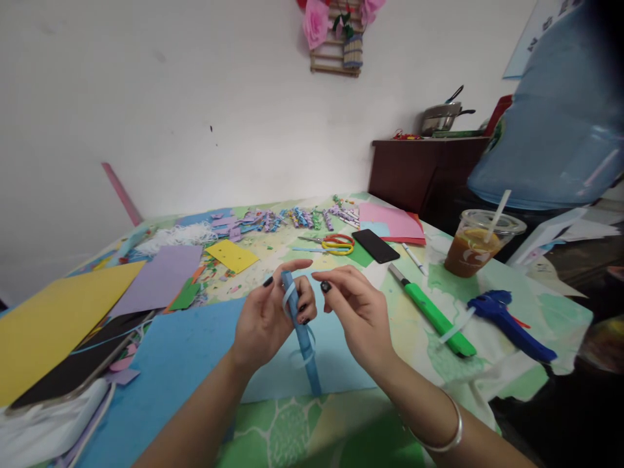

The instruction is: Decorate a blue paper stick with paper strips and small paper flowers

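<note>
My left hand [267,318] is closed round a slim blue stick [303,338] that slants down toward me. A pale blue paper strip [288,296] is wound around the stick's upper end, and more of it loops near the lower part. My right hand [351,305] hovers just right of the stick's tip, fingers curled with thumb and forefinger close together at the strip's end; I cannot make out whether they pinch it. Both hands are above a light blue paper sheet [190,364] on the table.
Yellow [53,312] and purple [160,276] sheets lie at left, and a dark phone [73,367] lies there too. Scissors [336,244], another phone [375,246], pink paper [390,221], a green utility knife [433,312], a blue tool [511,322] and an iced drink cup [475,244] sit right. Curled paper pieces [292,218] line the far edge.
</note>
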`<move>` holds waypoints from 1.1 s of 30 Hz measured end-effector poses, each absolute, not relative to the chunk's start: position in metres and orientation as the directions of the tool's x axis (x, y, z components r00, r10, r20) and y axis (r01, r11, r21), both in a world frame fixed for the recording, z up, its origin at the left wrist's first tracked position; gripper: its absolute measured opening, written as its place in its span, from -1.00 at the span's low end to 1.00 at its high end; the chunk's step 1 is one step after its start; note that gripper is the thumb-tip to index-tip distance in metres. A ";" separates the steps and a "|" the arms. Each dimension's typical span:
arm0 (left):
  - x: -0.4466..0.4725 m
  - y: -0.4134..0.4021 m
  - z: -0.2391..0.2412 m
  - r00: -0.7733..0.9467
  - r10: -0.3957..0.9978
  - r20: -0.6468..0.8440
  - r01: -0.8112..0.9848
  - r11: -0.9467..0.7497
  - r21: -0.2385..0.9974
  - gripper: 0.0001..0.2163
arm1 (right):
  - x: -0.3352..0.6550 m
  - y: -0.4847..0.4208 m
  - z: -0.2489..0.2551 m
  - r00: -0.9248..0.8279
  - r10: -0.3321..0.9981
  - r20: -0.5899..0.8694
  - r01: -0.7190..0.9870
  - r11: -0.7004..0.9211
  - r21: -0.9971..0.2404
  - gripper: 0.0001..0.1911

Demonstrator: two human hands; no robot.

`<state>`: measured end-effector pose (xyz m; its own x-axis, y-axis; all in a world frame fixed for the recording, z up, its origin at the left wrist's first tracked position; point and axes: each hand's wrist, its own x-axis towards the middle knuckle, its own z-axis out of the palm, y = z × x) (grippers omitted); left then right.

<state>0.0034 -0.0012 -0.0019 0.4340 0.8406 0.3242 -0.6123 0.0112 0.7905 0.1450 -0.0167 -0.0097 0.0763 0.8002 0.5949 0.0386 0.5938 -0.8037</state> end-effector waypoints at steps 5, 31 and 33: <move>0.006 0.001 -0.004 0.322 0.886 0.334 -0.585 -0.091 0.806 -0.69 | 0.147 -0.014 -0.027 -0.039 0.912 0.409 -0.041 0.408 -0.912 -0.83; -0.006 0.016 -0.007 0.012 0.972 0.236 -0.420 -0.209 0.883 -0.79 | 0.142 -0.005 -0.043 -0.183 0.964 0.191 -0.308 0.128 -0.943 -0.77; -0.007 0.015 -0.007 -0.001 0.971 0.240 -0.386 -0.222 0.895 -0.78 | 0.141 -0.005 -0.043 -0.186 0.963 0.197 -0.311 0.133 -0.941 -0.76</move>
<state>-0.0073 0.0153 -0.0071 -0.0010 0.9708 0.2401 -0.3864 -0.2218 0.8953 0.1406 -0.0047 -0.0427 -0.1860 0.9626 0.1972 -0.3112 0.1327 -0.9410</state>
